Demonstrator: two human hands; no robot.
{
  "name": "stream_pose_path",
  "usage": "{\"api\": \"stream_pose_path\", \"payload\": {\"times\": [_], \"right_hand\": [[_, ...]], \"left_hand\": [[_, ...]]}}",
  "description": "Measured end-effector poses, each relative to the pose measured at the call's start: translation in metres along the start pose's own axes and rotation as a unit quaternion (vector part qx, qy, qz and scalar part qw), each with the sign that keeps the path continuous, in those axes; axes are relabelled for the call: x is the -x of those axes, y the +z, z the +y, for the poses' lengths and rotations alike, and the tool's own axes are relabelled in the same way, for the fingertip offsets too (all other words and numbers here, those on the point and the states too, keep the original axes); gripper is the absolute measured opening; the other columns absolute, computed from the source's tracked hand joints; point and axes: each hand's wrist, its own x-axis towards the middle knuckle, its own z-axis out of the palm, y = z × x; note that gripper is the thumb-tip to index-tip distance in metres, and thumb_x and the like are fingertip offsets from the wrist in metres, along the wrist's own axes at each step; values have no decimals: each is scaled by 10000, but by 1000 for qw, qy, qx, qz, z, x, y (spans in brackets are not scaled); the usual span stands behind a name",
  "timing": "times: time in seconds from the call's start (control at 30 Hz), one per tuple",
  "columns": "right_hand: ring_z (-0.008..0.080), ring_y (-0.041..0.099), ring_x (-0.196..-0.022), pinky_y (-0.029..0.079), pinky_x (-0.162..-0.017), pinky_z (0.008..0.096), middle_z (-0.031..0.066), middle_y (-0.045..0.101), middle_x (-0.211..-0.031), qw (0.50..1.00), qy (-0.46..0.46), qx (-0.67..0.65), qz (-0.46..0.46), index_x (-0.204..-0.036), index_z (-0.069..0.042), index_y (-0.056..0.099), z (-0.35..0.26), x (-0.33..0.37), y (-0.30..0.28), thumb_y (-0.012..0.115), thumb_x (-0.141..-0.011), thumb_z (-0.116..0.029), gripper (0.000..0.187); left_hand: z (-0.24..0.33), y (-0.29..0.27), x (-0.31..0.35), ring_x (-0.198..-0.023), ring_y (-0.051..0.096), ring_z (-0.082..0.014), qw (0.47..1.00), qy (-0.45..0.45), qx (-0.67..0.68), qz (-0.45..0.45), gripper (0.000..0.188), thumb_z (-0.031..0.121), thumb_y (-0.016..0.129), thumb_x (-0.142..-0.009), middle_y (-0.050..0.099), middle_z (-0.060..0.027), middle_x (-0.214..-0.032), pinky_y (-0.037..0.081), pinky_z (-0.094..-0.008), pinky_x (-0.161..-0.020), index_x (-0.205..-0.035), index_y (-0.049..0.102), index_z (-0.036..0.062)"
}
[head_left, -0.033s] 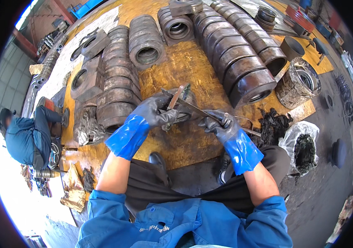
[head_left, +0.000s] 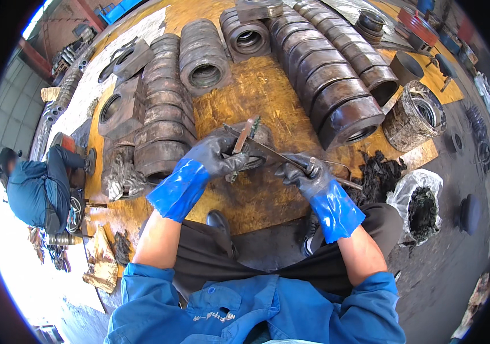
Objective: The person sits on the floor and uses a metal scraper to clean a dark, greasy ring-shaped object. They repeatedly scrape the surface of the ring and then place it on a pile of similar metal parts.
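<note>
in the head view, my left hand, in a black-and-blue rubber glove, is closed around a narrow brown strip; my right hand, gloved alike, grips a long flat dark metal blade. blade and strip cross above the stained yellow wooden board. if grease loosens my grip, the blade could skid and nick my left fingers.

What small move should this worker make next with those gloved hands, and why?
Perhaps ease the left hand back slightly: it grips a brown strip, and the flat metal tool in the right hand crosses close by, its far end very near that left hand.
</note>
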Motion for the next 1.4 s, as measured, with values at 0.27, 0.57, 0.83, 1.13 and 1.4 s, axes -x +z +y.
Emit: {"api": "stream_pose_path", "payload": {"times": [0.27, 0.57, 0.83, 1.13, 1.4], "right_hand": [[138, 630, -800, 517, -690, 271, 78, 681, -893, 999, 43, -13, 7, -1086, -52, 650, -3, -8, 20, 508, -838, 54, 305], [255, 629, -715, 468, -593, 369, 42, 641, -815, 681, -298, 667, -44, -1249, -124, 599, -53, 3, 9, 690, -690, -77, 569], [182, 600, -716, 456, -598, 360, 24, 632, -877, 556, -400, 728, -21, -1283, -131, 584, -75, 6, 23, 614, -740, -89, 545], [185, 588, -700, 462, -600, 357, 64, 647, -992, 520, -421, 741, -50, -1277, -105, 577, -90, 2, 23, 621, -737, -81, 542], [191, 599, -678, 464, -599, 356, 86, 661, -1000, 518, -438, 732, -62, -1284, -95, 564, -93, 1, 19, 647, -750, -92, 540]], "left_hand": [[-14, -11, 10, -578, 529, -133, 989, -91, -9, 116, 266, 260, 656, -905, 625, -22, -700, 428, -309, -537, -995, 661, 10], [-46, -37, 14, -827, 588, -150, 980, -111, -29, 160, 332, 246, 627, -920, 680, -97, -914, 477, -320, -762, -1102, 638, -31], [-26, -48, 21, -844, 623, -190, 983, -121, -65, 119, 354, 277, 621, -868, 685, -135, -925, 484, -345, -773, -1081, 661, -4], [-30, -44, 17, -730, 629, -190, 983, -125, -46, 125, 301, 260, 623, -864, 691, -106, -817, 489, -342, -686, -1010, 691, 5], [-22, -39, 15, -773, 650, -187, 980, -168, -29, 99, 373, 268, 613, -884, 706, -116, -853, 500, -349, -732, -1190, 652, 57]]}}
